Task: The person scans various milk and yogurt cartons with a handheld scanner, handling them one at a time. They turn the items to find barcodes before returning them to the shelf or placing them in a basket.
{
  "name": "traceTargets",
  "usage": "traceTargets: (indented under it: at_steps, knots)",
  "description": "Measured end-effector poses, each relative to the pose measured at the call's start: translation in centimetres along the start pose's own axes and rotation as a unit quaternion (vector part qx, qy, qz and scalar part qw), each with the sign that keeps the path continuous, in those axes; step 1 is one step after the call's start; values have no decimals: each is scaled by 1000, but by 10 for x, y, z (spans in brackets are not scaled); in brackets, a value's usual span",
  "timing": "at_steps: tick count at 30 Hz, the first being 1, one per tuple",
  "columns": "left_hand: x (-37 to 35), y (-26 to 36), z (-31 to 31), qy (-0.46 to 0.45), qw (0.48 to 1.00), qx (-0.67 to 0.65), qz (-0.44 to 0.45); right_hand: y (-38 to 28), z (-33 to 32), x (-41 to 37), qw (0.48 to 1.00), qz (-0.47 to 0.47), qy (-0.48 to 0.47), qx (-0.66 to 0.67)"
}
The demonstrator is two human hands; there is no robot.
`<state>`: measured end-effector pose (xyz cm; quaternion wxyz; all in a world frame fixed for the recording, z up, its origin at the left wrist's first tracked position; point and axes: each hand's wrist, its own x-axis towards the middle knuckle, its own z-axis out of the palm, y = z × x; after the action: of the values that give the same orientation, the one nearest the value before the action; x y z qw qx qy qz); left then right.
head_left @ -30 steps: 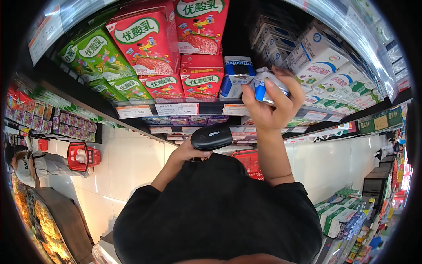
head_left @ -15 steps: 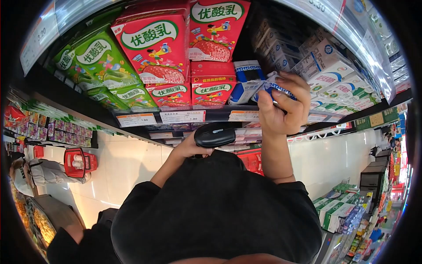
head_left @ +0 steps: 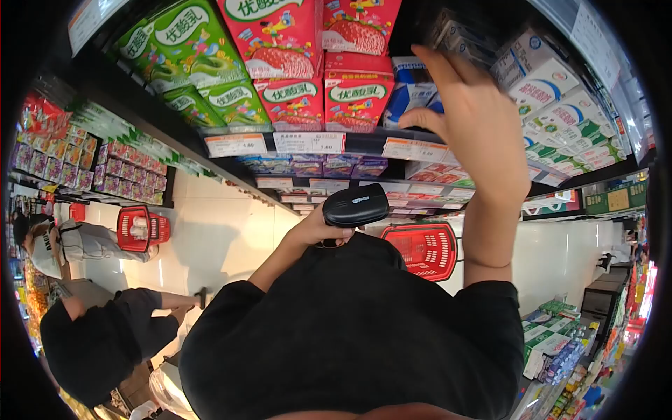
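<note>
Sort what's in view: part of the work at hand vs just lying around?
In use, judging by the hands:
- black handheld device, in left hand
- blue-and-white cartons, at right hand

Likely just around:
- red basket
- green cartons
- red cartons

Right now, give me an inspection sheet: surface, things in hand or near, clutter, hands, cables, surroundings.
Surface: shelf, price labels along its front edge.
Things: black device in left hand; blue-white cartons by right hand.
Clutter: green cartons, red cartons and white cartons crowd both sides.
Hands: left hand closed round device; right hand open, contact with cartons unclear.
Cables: nothing seen.
Surroundings: red basket below shelf, near right arm; on the left, person in black, and another person by second basket; pale floor.
</note>
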<state>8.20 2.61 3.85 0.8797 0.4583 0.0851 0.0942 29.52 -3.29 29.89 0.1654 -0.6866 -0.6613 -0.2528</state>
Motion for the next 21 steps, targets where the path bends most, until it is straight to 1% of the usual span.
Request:
traceTargets:
  at_steps: [1,3,5,7,9,11,15,17,18,20,21]
  knots:
    - [-5,-3,3,5,1000,0,-3,4,1,0,1000,2,1,5]
    - [-17,-5,11,15,1000,-4,-9,15,5,4,996,-86,6,-4]
    - [-27,-9,16,21,1000,-7,-5,23,10,9,996,-87,5,4]
    - [-33,-15,16,17,1000,-1,-3,31,12,17,991,-71,-87,68]
    - [-38,-17,21,15,1000,5,1,34,11,21,989,-82,-85,84]
    - [-43,-18,26,36,999,-1,-1,36,13,21,988,-80,-110,77]
    - [-49,-22,28,29,999,14,4,29,13,23,989,-95,-79,76]
    - [-51,-22,31,33,999,14,8,23,0,30,971,-11,-222,92]
    - [-51,-23,31,29,999,17,5,24,-1,29,972,-11,-219,90]
    - [-50,-22,33,22,1000,19,-5,30,3,25,977,-66,-189,72]
    - [-49,-20,35,19,1000,21,-3,33,6,22,978,-66,-186,69]
